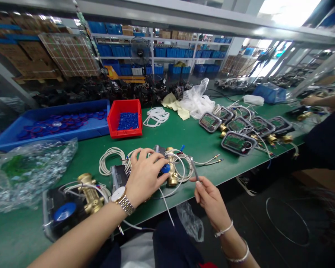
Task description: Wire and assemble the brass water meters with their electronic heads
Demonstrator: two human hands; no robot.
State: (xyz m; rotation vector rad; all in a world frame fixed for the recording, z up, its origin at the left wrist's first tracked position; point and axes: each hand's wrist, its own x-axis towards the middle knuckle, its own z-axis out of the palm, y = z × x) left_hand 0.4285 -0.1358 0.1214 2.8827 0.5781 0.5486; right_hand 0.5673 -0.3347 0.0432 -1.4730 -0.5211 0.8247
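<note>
1. Resting our left hand (147,172) on a brass-fitted unit (172,178) near the front edge of the green table (178,134), we cannot tell whether its fingers grip it.
2. Our right hand (209,197) pinches a slim grey tool (194,170), its tip near a coiled pale cable (189,173).
3. Beyond, we see a red bin (127,133) of blue pieces (127,121) just beside a blue tray (72,134).
</note>
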